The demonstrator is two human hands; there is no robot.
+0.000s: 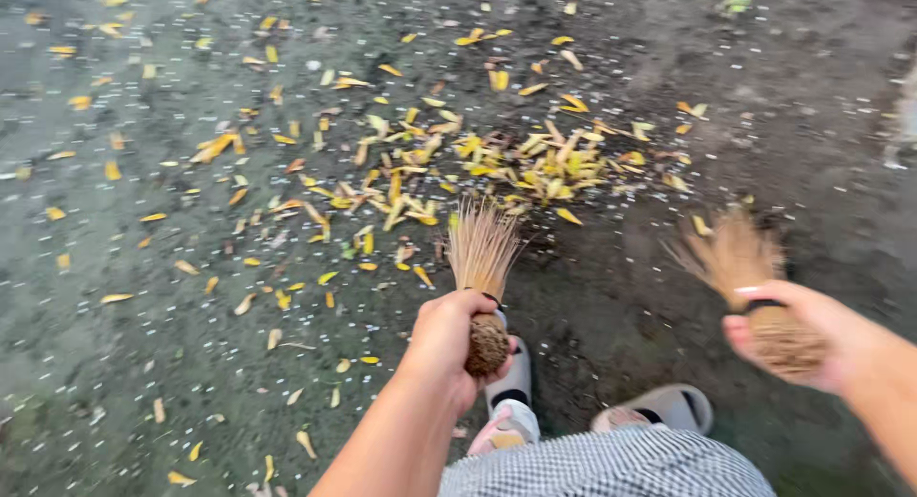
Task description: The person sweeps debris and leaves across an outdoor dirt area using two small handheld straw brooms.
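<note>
My left hand grips the thick end of a short bundle broom, its straw bristles pointing forward over the ground. My right hand holds a second short bundle broom the same way; that hand and broom are motion-blurred. Just ahead of both brooms lies a heap of yellow fallen leaves on dark wet pavement. Neither broom tip visibly touches the heap.
Loose yellow leaves and small white specks are scattered across the pavement, thickest at the upper left and centre. My feet in grey slippers stand below the hands, with checked shorts at the bottom edge.
</note>
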